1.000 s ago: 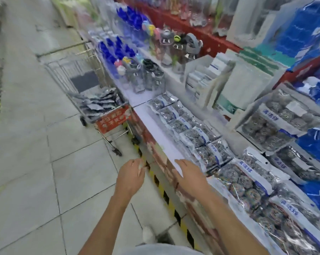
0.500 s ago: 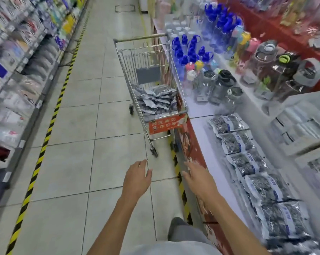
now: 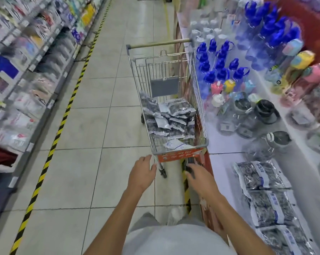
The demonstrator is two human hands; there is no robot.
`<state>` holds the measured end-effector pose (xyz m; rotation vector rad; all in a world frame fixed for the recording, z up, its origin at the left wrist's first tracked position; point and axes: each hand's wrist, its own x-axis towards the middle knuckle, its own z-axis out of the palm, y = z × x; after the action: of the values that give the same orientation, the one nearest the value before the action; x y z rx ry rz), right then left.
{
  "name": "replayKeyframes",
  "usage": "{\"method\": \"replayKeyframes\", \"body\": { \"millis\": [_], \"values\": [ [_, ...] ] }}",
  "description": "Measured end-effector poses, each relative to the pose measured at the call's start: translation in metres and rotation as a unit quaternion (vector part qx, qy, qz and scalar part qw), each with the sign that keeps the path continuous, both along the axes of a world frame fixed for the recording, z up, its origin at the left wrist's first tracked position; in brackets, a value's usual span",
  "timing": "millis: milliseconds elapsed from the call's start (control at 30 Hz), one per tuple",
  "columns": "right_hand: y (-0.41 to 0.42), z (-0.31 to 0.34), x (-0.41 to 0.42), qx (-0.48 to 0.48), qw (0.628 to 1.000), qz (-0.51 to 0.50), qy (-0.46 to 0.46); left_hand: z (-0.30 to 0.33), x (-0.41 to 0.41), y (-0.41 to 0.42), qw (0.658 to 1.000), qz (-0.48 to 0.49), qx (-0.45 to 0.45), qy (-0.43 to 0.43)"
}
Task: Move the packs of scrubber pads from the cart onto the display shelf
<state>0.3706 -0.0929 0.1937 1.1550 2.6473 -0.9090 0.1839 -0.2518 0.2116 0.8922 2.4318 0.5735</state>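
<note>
A wire shopping cart [image 3: 199, 100] stands in the aisle against the display shelf [image 3: 227, 173], with a red sign on its near end. Several packs of scrubber pads [image 3: 171, 118] lie piled in its basket. More scrubber pad packs [image 3: 260, 177] lie in a row on the white shelf at the lower right. My left hand [image 3: 141, 173] reaches forward, fingers relaxed and empty, just short of the cart's near left corner. My right hand [image 3: 199, 176] is stretched out below the cart's near right corner, fingers extended, holding nothing.
Blue-lidded bottles [image 3: 220, 65] and clear jugs [image 3: 262, 115] crowd the shelf beside the cart. Stocked shelving [image 3: 22, 74] lines the left of the aisle behind a yellow-black floor stripe [image 3: 63, 118]. Tiled floor lies between it and the cart.
The view has swung left from the shelf toward the cart, which is now much nearer. Both empty hands have moved forward up to the cart's near end.
</note>
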Motion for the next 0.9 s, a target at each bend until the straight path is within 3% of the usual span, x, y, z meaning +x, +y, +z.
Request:
{"method": "replayKeyframes", "body": {
  "millis": [300, 533, 900],
  "values": [
    [0.146, -0.009, -0.14, 0.0, 1.0, 0.017, -0.01, -0.025, -0.111, 0.103, 0.997, 0.045, -0.012, -0.069],
    [0.229, -0.028, -0.241, -0.029, 0.998, -0.033, -0.035, -0.04, -0.221, 0.192, 0.994, 0.025, -0.012, -0.101],
    [0.368, -0.102, -0.369, -0.067, 0.992, -0.074, -0.077, -0.104, -0.363, 0.348, 0.994, -0.004, -0.087, -0.064]
  ]
}}
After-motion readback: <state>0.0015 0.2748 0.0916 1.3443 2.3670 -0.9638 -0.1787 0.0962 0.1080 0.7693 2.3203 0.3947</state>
